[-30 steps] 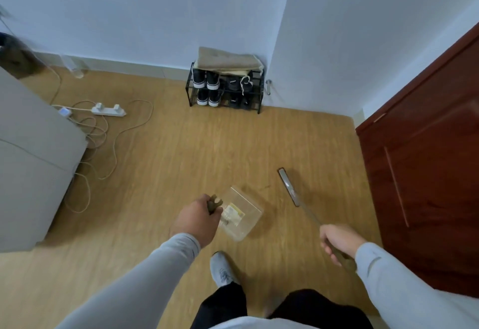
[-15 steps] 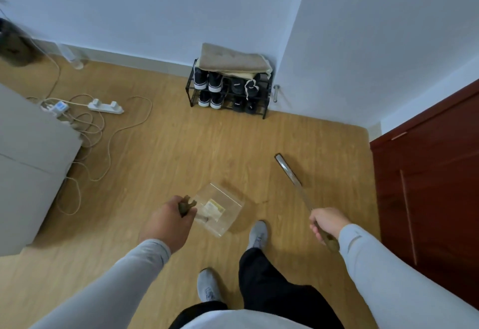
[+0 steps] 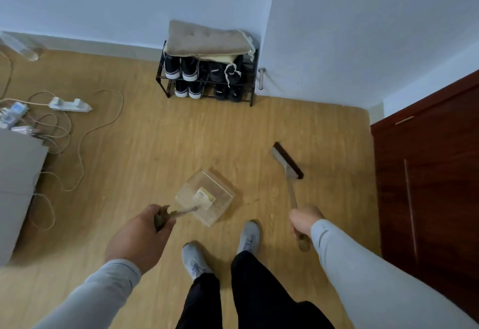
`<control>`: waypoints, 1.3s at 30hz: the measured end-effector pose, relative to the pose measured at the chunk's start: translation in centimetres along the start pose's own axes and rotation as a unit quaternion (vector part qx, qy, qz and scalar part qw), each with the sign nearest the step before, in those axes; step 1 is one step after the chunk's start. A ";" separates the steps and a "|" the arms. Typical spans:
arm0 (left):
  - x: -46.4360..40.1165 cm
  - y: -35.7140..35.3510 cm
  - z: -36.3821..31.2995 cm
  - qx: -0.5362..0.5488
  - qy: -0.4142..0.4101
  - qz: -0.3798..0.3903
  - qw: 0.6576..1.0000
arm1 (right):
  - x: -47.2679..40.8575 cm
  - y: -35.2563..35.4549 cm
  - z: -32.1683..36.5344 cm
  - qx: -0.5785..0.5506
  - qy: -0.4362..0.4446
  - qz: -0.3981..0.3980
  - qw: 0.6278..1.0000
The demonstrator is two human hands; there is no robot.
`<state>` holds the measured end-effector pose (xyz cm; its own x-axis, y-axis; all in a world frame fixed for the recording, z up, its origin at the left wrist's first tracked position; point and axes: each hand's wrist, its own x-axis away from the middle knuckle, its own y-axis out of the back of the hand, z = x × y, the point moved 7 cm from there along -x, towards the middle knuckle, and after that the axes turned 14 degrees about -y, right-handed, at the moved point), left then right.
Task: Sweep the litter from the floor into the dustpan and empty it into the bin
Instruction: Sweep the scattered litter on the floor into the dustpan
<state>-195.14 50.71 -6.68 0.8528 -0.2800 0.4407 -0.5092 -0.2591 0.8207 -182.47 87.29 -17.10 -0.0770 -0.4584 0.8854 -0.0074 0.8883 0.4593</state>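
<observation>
hands: left hand grips dustpan handle, arm outstretched | right hand grasps broom handle

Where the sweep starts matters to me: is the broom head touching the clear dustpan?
Apart. The head view shows bare wooden floor between the broom head and the clear dustpan, held in separate hands.

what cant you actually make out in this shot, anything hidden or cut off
All in the head view:
- Bin: not in view.
- Litter on the floor: none large enough to make out.
- Contents of the clear dustpan: a pale piece shows, too blurred to identify.
- Left hand fingers: hidden behind the back of the hand gripping the dustpan handle.
- Grey cabinet: cut off by the left edge.
- Brush bristles: blurred.
</observation>
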 end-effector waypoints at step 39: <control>-3.1 -3.5 -2.2 -0.069 -0.100 0.091 0.988 | 0.9 8.3 -10.5 0.419 0.067 -0.120 0.898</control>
<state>-195.69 54.53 -10.13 0.7009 -0.4918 0.5166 -0.6201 -0.0623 0.7820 -172.18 93.93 -11.73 0.1472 -0.5895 0.7943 -0.7588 0.4478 0.4730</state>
